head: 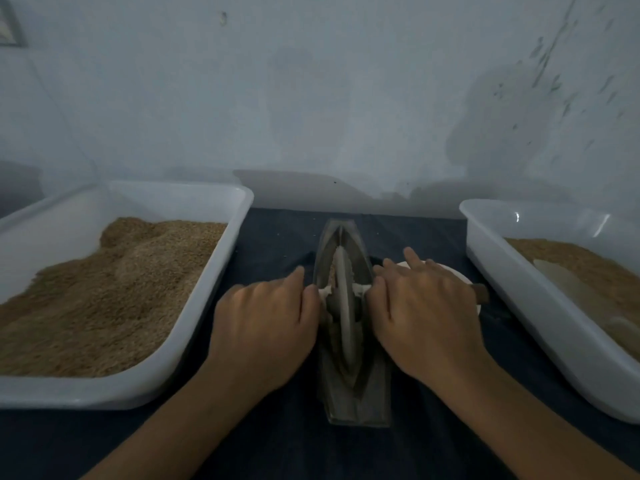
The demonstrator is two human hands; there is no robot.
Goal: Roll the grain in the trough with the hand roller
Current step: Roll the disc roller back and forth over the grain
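Note:
A grey boat-shaped metal trough point(353, 403) lies lengthwise on the dark cloth in the middle. The hand roller's disc point(343, 306) stands upright in its groove, with some pale grain point(333, 271) beside it on the far side. My left hand point(263, 323) lies palm down over the roller's left handle, which it hides. My right hand point(422, 310) presses palm down on the right handle with its fingers stretched forward. The handle's brown end point(482, 294) sticks out past that hand.
A white tub point(214, 306) heaped with brown grain stands at the left. Another white tub point(512, 306) at the right holds a thinner layer of grain. A white dish point(462, 277) is partly under my right hand. A pale wall rises close behind.

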